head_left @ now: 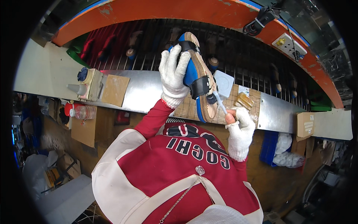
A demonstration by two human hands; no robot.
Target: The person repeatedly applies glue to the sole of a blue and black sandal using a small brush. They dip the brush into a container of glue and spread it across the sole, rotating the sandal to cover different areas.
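- Presently, two-strap sandal (203, 71): being held up above the metal-topped bench (140, 93); probably weighing little, looking stiff through its blue sole (191, 72), softer at its black straps (200, 86).
- Left gloved hand (174, 72): gripping the sole side, seemingly the firmest hold.
- Right gloved hand (240, 128): pinching a slim pale tool (220, 103) near the lower strap.

The left grip (173, 72) hides part of the sandal (200, 68); the right grip (240, 128) covers the lower end of the pale stick (220, 103). Shadow obscures much of the rack (242, 76).
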